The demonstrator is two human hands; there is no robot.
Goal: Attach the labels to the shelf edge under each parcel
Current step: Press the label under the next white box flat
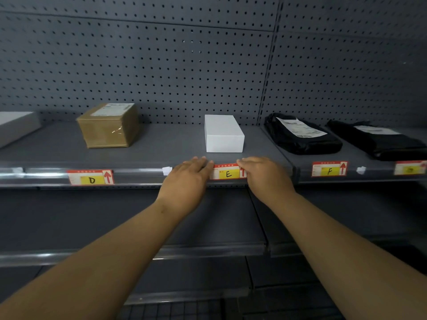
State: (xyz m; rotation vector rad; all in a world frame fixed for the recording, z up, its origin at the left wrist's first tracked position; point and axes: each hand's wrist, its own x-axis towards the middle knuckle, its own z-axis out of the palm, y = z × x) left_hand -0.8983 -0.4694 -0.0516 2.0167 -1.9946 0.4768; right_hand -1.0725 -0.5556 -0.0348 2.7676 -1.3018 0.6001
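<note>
A red-and-yellow label marked E [227, 172] sits in the shelf edge strip [138, 174], right below a white box [223, 133]. My left hand [188, 181] presses its fingers on the label's left end. My right hand [263, 175] covers the label's right end, fingers flat against the strip. Label D [90, 177] sits under a brown cardboard parcel [108, 124]. Label F [329, 168] is under a black bagged parcel [300, 135]. Another label [410, 167] at the far right lies below a second black bag [379, 140].
A grey-white box [16, 128] lies at the far left of the shelf. Small white clips [166, 170] [361, 170] stick to the edge strip. A dark pegboard wall [184, 65] backs the shelf. Lower shelves [208, 248] run beneath my forearms.
</note>
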